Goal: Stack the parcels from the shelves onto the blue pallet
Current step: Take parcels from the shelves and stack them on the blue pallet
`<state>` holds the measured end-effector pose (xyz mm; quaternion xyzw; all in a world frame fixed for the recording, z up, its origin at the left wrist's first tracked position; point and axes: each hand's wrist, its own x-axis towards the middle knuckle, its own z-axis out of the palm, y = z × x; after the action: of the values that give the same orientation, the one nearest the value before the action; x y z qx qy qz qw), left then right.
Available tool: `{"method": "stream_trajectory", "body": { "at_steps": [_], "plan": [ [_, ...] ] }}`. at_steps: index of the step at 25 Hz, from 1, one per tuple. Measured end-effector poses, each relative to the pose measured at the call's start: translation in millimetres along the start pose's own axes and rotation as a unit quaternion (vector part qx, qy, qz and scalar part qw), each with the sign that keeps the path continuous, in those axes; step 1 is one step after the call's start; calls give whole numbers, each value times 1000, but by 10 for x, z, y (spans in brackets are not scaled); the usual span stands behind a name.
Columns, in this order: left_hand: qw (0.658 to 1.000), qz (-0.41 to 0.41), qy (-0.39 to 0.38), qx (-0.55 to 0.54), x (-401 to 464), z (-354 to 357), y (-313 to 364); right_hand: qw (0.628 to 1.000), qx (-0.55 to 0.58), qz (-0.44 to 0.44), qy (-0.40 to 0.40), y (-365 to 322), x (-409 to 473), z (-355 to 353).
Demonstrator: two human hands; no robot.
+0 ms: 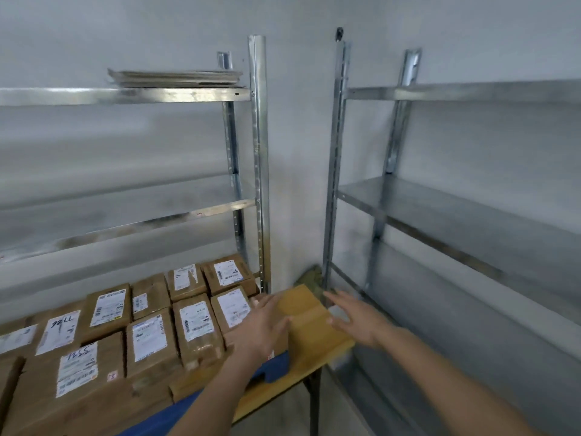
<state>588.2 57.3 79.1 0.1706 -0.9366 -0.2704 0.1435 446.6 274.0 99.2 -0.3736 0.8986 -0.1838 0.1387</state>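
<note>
Several taped brown parcels with white labels are packed in rows on the blue pallet. At the right end of the rows lies a plain brown parcel, tilted and jutting past the pallet's corner. My left hand presses flat on its left side, thumb on its top. My right hand hovers just off its right edge with fingers spread, and is blurred.
The pallet rests on a wooden table with a dark leg. Bare metal shelving stands behind on the left and on the right. Flattened cardboard sheets lie on the left top shelf.
</note>
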Motion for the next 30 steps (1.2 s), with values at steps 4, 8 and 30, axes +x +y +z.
{"method": "stream_trajectory", "body": {
  "at_steps": [4, 8, 30],
  "plan": [
    [994, 101, -25, -19, -197, 211, 847, 996, 0, 73, 50, 277, -1092, -408],
    [979, 187, -77, -38, -414, 531, 1764, 982, -30, 156, 98, 686, -2161, -750],
    [826, 442, -339, -88, -4638, 2918, 6006, 820, 45, 532, 204, 2030, -8956, -348]
  ]
}}
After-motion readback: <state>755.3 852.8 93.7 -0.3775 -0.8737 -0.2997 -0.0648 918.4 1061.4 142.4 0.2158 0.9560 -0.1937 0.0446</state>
